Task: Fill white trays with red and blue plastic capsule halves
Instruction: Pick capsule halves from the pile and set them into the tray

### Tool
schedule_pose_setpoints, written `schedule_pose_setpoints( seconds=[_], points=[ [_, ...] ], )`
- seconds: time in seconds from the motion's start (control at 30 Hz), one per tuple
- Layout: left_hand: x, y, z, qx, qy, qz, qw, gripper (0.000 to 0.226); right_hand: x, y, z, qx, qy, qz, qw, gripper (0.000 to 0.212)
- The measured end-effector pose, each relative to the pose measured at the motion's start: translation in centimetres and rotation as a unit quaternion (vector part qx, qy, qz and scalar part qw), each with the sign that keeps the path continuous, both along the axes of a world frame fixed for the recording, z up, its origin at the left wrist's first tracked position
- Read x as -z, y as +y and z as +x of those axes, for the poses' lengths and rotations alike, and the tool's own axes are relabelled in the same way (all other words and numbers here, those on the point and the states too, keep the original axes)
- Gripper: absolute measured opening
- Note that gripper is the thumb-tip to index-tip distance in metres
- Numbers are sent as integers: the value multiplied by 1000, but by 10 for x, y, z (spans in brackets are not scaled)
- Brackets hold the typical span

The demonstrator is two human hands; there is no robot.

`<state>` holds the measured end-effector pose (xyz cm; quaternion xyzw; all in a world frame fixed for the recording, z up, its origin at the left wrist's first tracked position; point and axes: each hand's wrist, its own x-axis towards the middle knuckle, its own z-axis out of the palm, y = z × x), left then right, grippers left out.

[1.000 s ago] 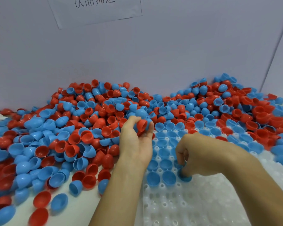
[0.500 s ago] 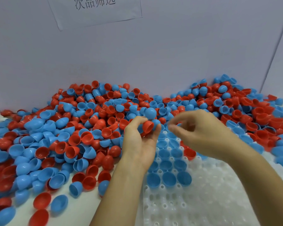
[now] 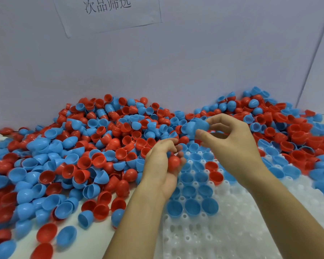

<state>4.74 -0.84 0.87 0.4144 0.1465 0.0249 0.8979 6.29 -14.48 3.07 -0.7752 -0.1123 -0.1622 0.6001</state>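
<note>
White tray [image 3: 223, 238], far pockets filled with blue halves [image 3: 192, 207], two red halves [image 3: 216, 178].

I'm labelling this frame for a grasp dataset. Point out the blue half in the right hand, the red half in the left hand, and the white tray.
blue capsule half [image 3: 195, 127], head view, on its rounded outer shell.
red capsule half [image 3: 174, 162], head view, on its dome.
white tray [image 3: 223, 238], head view, on bare near sockets.

A white paper sheet [image 3: 108, 14] stuck on the back wall [image 3: 195, 62] reads "次品筛选".
</note>
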Motion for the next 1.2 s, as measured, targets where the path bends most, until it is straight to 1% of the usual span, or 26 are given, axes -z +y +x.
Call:
schedule_pose_setpoints(
  seconds=[0.13, 0.17, 0.27, 0.33, 0.4, 0.47, 0.57, 0.6, 0.67, 0.73, 0.77, 0.8, 0.83, 0.93, 1.0, 1.07, 1.13, 1.2],
  points=[
    [-1, 0, -1, 25, 9, 21, 999, 21, 2, 4, -2, -43, -9, -72, 996, 17],
    [-2, 1, -1, 31, 12, 23, 999, 20, 2, 3, -1, -51, -9, -81, 995, 20],
    [-3, 5, -3, 58, 11, 18, 998, 7, 1, -3, 0, -91, -13, -84, 992, 23],
    [-5, 4, -5, 73, -1, 13, 997, 6, 1, -9, 2, -110, -16, -103, 988, 27],
    [-5, 3, -5, 79, -15, 19, 997, 10, 2, -14, 3, -98, -23, -152, 983, 31],
    [-4, 2, -5, 72, -29, 34, 996, 15, 3, -18, 6, -62, -26, -198, 978, 34],
    [-2, 1, -4, 61, -61, 71, 994, 5, 3, -19, 7, -31, -22, -233, 972, 38],
    [-2, 0, -4, 63, -72, 89, 991, 2, 3, -18, 7, -29, -13, -232, 972, 37],
    [0, -1, -5, 69, -92, 134, 984, 8, 2, -17, 7, -40, 11, -204, 978, 25],
    [1, -1, -5, 78, -115, 179, 974, 12, 0, -17, 5, -54, 42, -147, 987, 31],
    [1, -1, -6, 84, -126, 200, 968, 13, -2, -18, 4, -63, 56, -121, 989, 29],
    [1, 0, -6, 91, -136, 219, 962, 14, -3, -19, 3, -69, 63, -102, 990, 23],
    [1, 0, -6, 97, -144, 237, 956, 15, -4, -21, 2, -77, 65, -98, 990, 19],
    [3, 1, -7, 118, -152, 268, 944, 16, -7, -27, 1, -82, 84, -124, 985, 18],
    [3, -1, -8, 126, -145, 272, 943, 17, -11, -32, 1, -66, 84, -166, 980, 13],
    [4, -3, -6, 103, -116, 257, 954, 15, -17, -41, 0, -63, 82, -240, 965, 11],
    [5, -1, -3, 65, -68, 223, 970, 13, -24, -49, -3, -89, 106, -349, 927, 9],
    [6, 2, 0, 43, -27, 176, 983, 14, -25, -52, -7, -105, 148, -453, 873, 11]
  ],
)
